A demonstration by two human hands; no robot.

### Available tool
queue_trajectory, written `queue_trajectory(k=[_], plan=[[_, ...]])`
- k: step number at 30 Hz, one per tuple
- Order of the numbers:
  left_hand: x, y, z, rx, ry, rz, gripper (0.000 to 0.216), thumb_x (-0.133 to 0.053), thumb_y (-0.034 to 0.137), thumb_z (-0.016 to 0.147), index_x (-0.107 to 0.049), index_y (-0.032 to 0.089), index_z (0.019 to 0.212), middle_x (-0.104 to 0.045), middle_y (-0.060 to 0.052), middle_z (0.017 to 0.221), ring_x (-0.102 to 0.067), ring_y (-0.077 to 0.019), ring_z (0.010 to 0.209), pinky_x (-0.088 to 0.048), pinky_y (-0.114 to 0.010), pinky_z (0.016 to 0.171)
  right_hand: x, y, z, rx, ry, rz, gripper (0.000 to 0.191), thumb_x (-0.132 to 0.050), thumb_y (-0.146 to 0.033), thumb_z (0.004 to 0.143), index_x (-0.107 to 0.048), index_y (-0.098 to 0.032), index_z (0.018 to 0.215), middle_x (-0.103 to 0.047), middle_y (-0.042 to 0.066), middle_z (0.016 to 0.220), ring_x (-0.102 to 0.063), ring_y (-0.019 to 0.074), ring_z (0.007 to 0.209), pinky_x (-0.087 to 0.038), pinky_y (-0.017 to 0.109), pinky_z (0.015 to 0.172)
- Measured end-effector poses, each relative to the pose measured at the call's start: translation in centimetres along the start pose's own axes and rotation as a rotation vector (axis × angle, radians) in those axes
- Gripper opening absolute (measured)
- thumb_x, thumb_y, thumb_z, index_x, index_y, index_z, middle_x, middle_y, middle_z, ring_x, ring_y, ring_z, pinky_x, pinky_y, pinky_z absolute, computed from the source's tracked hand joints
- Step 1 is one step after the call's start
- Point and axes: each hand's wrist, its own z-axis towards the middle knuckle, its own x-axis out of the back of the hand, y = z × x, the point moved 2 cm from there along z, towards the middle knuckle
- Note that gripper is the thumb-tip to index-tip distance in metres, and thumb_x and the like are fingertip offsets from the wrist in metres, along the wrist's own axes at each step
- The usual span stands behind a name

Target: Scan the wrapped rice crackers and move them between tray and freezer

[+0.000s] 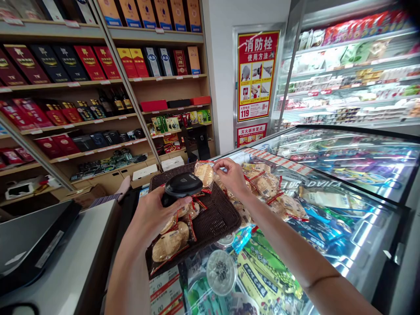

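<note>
My left hand (159, 210) is closed around a black handheld barcode scanner (183, 184), held over a dark brown woven basket (221, 212). Between the fingertips of my right hand (229, 175) is the edge of a clear packet of round crackers (204, 174), raised at the basket's far end near the scanner's front. More cracker packets (169, 245) lie in the basket, below my left hand. To the right of the basket, a loose heap of similar packets (267, 186) rests on the freezer's glass, partly behind my right forearm.
The basket sits on a glass-topped chest freezer (354, 258) with colourful frozen goods under the glass. On the left stands a white counter (78, 258) with a dark screen-like device (29, 245). Shelves of boxed bottles (88, 63) line the back wall, and a refrigerated display (351, 74) stands at right.
</note>
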Motion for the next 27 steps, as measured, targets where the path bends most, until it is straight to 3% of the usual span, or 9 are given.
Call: queue_trajectory(k=[7,12,18,27], plan=[[-0.1,0.2,0.0,0.016,-0.024,-0.007,0.044,-0.065,0.064,0.067,-0.073,0.023,0.082,-0.077,-0.005,0.089,-0.067,-0.0313,0.095,-0.045,-0.030,0.075,0.0,-0.8,-0.2,0.003,-0.013,0.007,0.011,-0.054,-0.016,0.073,-0.063,-0.020,0.071,-0.067,0.004,0.090,-0.062,0.0167,0.086,-0.051,0.027,0.073],[-0.1,-0.2,0.1,0.021,-0.023,0.019,0.047,-0.065,0.066,0.067,-0.072,0.023,0.084,-0.076,-0.004,0.085,-0.068,-0.0298,0.088,-0.044,-0.029,0.070,0.1,-1.1,-0.3,0.007,-0.021,-0.012,0.012,-0.053,-0.016,0.074,-0.063,-0.021,0.071,-0.067,0.004,0.089,-0.063,0.0168,0.085,-0.050,0.027,0.073],[-0.2,-0.8,0.1,0.056,-0.039,0.065,0.046,-0.062,0.067,0.069,-0.069,0.022,0.076,-0.070,-0.004,0.071,-0.066,-0.0287,0.080,-0.040,-0.029,0.064,0.0,-0.7,-0.2,-0.009,-0.016,0.008,0.010,-0.054,-0.016,0.073,-0.063,-0.020,0.071,-0.068,0.004,0.089,-0.063,0.0168,0.084,-0.050,0.028,0.075],[-0.2,-0.5,0.1,0.029,-0.036,0.040,0.046,-0.063,0.067,0.068,-0.070,0.022,0.077,-0.071,-0.002,0.074,-0.066,-0.0274,0.081,-0.041,-0.028,0.065,-0.5,-0.2,-0.3,-0.052,-0.068,0.096,0.009,-0.056,-0.015,0.071,-0.063,-0.020,0.071,-0.068,0.002,0.084,-0.063,0.0162,0.082,-0.050,0.029,0.080]])
